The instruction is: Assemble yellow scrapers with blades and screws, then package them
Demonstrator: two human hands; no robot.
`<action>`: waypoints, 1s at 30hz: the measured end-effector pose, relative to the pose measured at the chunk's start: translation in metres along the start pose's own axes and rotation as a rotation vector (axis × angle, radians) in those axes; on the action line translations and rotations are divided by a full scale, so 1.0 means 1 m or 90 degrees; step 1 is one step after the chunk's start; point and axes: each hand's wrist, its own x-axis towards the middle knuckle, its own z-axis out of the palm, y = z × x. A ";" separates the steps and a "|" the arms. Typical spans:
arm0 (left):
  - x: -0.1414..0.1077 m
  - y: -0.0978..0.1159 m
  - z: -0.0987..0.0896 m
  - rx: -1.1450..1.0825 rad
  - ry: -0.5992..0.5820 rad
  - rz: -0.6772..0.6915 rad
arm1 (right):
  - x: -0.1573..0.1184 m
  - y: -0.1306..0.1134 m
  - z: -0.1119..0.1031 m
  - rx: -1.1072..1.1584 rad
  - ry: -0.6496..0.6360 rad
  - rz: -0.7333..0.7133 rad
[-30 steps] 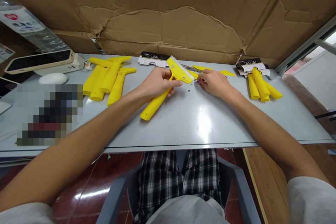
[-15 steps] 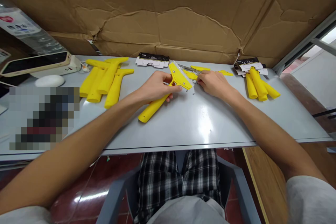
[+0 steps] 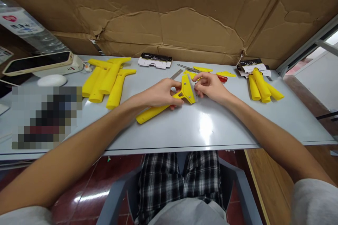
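Observation:
My left hand (image 3: 167, 93) is closed around the neck of a yellow scraper (image 3: 188, 89), its handle slanting down to the left. Two small screws show on the scraper's head, and a thin clear or metal strip runs along its right edge. Just beside that edge is my right hand (image 3: 208, 85), thumb and fingers pinched together; whatever they hold is too small to make out. Behind the hands lie flat yellow plates (image 3: 202, 69), a metal strip (image 3: 176, 74) and a red-handled screwdriver (image 3: 223, 78), partly hidden.
Several yellow scraper handles (image 3: 101, 81) lie at left, and more yellow handles (image 3: 260, 86) at right by a black and white box (image 3: 252, 66). Another small box (image 3: 155, 60) stands at the back. A cardboard sheet (image 3: 169, 14) walls off the table's far side; a white mouse (image 3: 52, 80) is at left.
My left hand has shifted right, turning the scraper's head more upright. My right hand has come from the small parts on the table to the scraper's edge. The screwdriver's red handle now shows.

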 end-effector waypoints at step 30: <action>-0.003 -0.013 0.008 0.408 0.116 0.255 | -0.002 -0.002 -0.005 0.212 0.116 0.150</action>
